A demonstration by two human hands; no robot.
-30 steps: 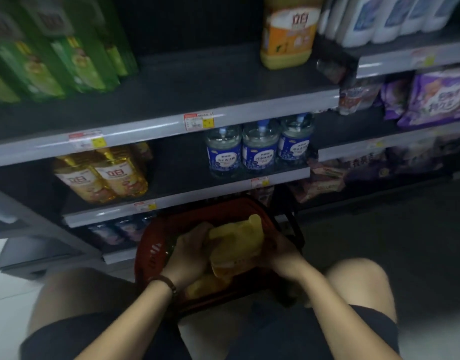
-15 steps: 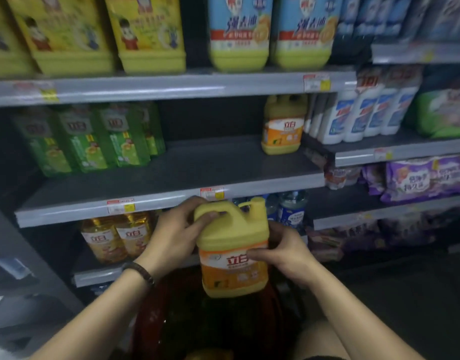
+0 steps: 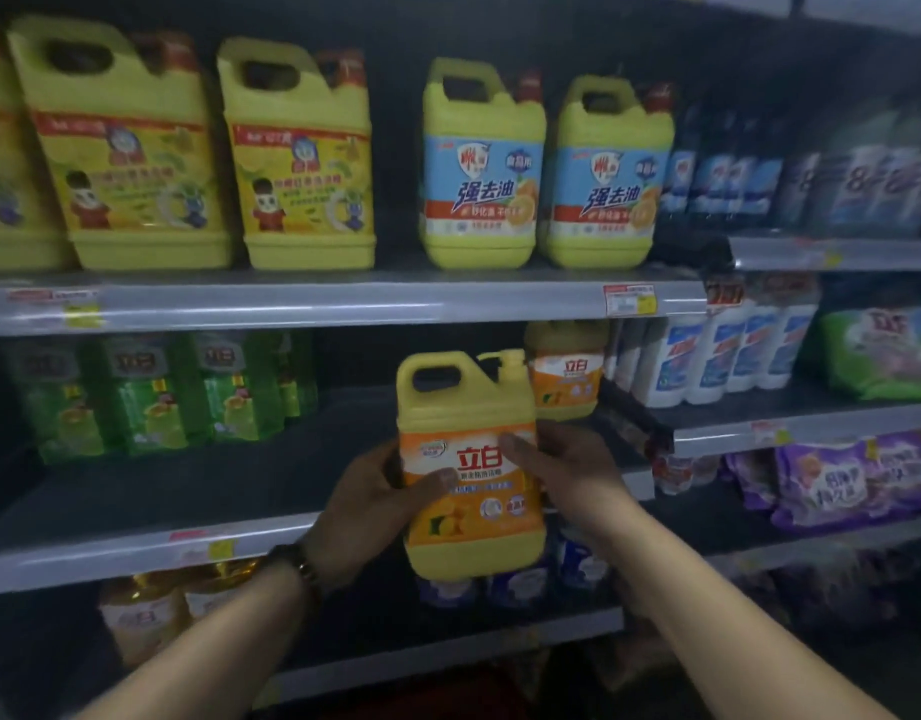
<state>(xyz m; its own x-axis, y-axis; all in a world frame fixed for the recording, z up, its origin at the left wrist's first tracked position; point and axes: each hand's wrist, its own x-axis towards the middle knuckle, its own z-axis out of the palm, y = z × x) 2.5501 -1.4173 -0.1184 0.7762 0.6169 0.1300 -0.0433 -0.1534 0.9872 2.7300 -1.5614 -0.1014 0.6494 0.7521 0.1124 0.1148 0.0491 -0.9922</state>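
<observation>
Left grip (image 3: 367,504) holds the yellow soap bottle (image 3: 468,543) on its left side, and the thumb lies across the orange label. Right grip (image 3: 567,470) holds the other side, with its fingers (image 3: 518,444) curled onto the front of the label. Both are wrapped snug on the bottle, so it sits between them.

The bottle is upright in the air, in front of the edge of the middle shelf (image 3: 188,491). Its handle and pump are at the top. A dark wristband (image 3: 302,563) is on the left wrist.

Another bottle of the same kind (image 3: 567,376) stands on the middle shelf, just behind and to the right. Green bottles (image 3: 151,397) stand far to the left on that shelf.

On the top shelf (image 3: 344,301) are big yellow jugs (image 3: 130,148), and two jugs with blue labels (image 3: 481,168) stand beside them. White bottles (image 3: 728,356) are off to the right, with purple bags (image 3: 853,480) below them. Golden bottles (image 3: 146,610) stand low on the left.
</observation>
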